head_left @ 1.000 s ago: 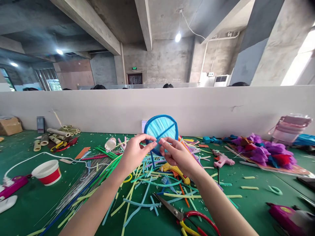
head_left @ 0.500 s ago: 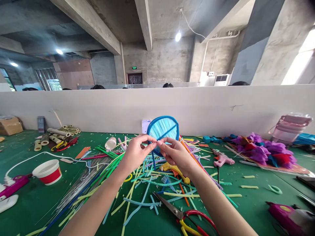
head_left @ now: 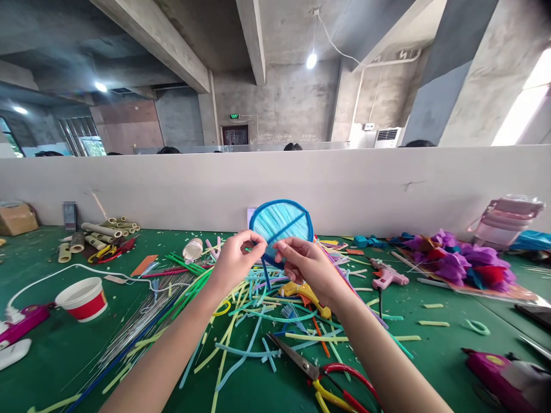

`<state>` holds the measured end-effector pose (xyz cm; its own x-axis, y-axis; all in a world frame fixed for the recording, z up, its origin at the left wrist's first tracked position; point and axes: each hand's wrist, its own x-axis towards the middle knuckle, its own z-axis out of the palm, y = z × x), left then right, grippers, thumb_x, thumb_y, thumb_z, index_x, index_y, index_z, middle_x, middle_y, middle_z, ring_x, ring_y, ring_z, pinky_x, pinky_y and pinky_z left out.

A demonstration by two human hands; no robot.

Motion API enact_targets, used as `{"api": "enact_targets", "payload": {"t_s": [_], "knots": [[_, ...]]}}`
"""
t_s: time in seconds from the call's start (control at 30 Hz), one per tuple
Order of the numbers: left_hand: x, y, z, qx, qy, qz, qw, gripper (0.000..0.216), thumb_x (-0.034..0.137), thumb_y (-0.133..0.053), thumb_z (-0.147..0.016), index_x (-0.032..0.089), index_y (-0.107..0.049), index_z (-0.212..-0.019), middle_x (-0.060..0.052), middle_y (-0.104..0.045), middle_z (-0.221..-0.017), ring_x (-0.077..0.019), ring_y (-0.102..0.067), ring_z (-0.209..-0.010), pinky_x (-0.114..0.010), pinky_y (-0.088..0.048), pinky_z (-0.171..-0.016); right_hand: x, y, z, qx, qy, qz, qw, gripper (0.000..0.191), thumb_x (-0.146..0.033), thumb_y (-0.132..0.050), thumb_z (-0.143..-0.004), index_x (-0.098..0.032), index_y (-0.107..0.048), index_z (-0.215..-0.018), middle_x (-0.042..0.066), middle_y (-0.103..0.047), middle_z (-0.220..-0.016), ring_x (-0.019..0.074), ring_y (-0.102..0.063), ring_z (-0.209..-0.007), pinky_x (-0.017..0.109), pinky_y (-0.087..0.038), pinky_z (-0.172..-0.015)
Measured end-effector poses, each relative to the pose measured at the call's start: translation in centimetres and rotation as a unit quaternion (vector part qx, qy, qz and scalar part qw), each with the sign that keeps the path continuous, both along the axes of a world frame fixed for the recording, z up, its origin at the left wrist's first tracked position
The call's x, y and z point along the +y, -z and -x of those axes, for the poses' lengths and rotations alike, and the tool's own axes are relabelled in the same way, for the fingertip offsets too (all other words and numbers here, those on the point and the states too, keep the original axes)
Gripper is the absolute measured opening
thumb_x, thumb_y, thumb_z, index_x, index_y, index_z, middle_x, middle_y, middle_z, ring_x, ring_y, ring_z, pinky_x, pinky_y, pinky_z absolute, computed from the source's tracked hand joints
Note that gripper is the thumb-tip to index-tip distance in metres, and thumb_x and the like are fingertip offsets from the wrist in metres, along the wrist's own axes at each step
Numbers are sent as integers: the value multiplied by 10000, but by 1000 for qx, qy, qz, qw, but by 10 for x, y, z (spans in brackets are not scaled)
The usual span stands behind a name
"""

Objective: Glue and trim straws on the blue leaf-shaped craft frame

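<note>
A rounded, leaf-like blue panel (head_left: 282,221) stands upright in front of me. It has a dark blue fuzzy rim, pale blue strands inside, a slanting dark blue midrib and a stem pointing down. My left hand (head_left: 239,257) is closed in a pinch in front of the panel's left edge; what lies between its fingertips is too small to make out. My right hand (head_left: 303,263) covers the lower right rim, its curled fingers closed on the panel. A small gap separates the two hands' fingertips. Cut pipe cleaners (head_left: 252,318) lie scattered beneath.
Open scissors (head_left: 316,371) lie near the front, below a yellow-handled tool (head_left: 307,295). A pink glue gun (head_left: 390,276) sits to the right, near purple flowers (head_left: 451,258). Left are a paper cup (head_left: 81,299), a white cable and bamboo pieces (head_left: 103,235). A pale partition (head_left: 172,183) rises behind.
My fingertips have parted, the left hand shifting slightly left. The blue panel has turned a little and leans further left.
</note>
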<state>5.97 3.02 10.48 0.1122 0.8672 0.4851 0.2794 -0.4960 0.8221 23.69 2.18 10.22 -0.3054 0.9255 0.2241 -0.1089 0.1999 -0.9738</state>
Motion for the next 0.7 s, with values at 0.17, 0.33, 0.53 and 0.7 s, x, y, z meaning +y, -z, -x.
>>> {"api": "enact_targets", "payload": {"t_s": [0.17, 0.33, 0.53, 0.7], "knots": [[9, 7, 0, -167, -55, -19, 984, 263, 443, -535, -906, 210, -647, -957, -37, -639, -955, -170, -592, -813, -243, -491, -634, -4, 7, -2, 0, 110, -27, 994, 413, -573, -473, -910, -207, -474, -717, -50, -504, -620, 68, -440, -456, 193, -317, -394], [0, 16, -16, -238, -115, -105, 959, 473, 450, -493, -957, 318, -391, -1399, -76, -516, -1389, -197, -583, -1129, -346, -488, -949, -5, 21, 1, 35, 173, 18, 984, 427, -605, -617, -822, -222, -542, -995, 27, -642, -923, 146, -620, -690, 254, -524, -526], [-24, 21, -14, -253, 34, 81, 963, 693, 466, -660, -858, 271, -349, -1446, -110, -656, -1218, -236, -683, -971, -377, -575, -813, -5, 19, -10, 100, 109, 11, 989, 376, -549, -677, -808, -229, -577, -979, -20, -613, -801, 114, -576, -566, 245, -515, -488], [-30, 42, 5, -244, 167, 313, 902, 426, 330, -761, -788, 165, -608, -1149, -127, -742, -1045, -248, -745, -782, -336, -609, -689, -5, 24, -29, -39, 26, 46, 998, 408, -630, -570, -857, -239, -574, -972, 5, -621, -776, 160, -620, -601, 312, -561, -564]]}}
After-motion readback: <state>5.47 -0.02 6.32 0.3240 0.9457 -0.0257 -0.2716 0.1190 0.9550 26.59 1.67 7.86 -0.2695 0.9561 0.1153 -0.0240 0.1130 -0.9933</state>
